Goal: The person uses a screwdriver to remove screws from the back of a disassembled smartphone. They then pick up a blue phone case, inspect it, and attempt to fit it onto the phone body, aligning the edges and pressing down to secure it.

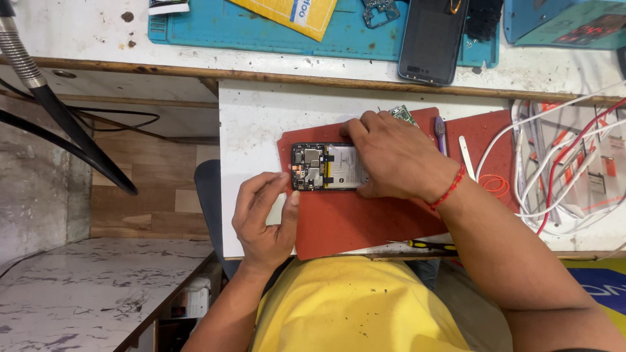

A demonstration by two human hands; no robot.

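An opened phone [324, 167] lies on a red mat [365, 225], its back removed so the dark circuit boards and pale battery show. My right hand [398, 156], with a red thread around the wrist, lies over the phone's right half and holds it down. My left hand [264, 215] is at the phone's left end, thumb and forefinger pinched against its lower corner. Whether something small sits between those fingertips is hidden.
A small green circuit board [404, 116], a purple-handled tool [440, 133] and a white pry stick [467, 156] lie beyond the phone. A yellow-black screwdriver [427, 246] lies at the near edge. Tangled cables [561, 163] fill the right. A dark phone shell [433, 39] rests on a blue mat [261, 36].
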